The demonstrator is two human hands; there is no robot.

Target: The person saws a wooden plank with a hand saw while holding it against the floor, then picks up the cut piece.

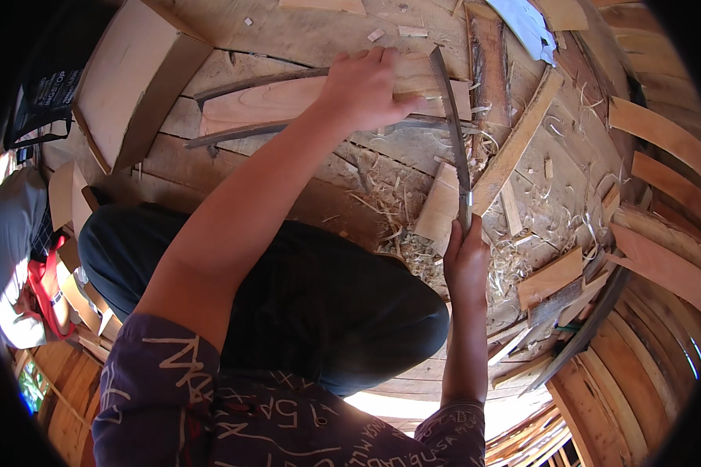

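Observation:
My right hand (pixel 467 247) is closed around the handle of a handsaw (pixel 455 128). Its long, narrow dark blade points away from me and lies across the right end of a pale wooden board (pixel 417 74). My left hand (pixel 366 87) bears down on that board just left of the blade, fingers bent toward its far edge and thumb stretched toward the saw. Left of my forearm, reddish wood (pixel 249 107) shows between two dark curved strips; my arm hides whether it is the same piece. A short plank (pixel 439 204) lies left of the saw handle.
Curled shavings (pixel 413 249) and offcuts litter the plank floor. A rough-edged strip (pixel 518 140) slants right of the saw. A large wooden box-like piece (pixel 132 86) stands at the left, a pale blue sheet (pixel 526 29) lies far right. Curved timber ribs (pixel 662 140) line the right. Another person sits at far left.

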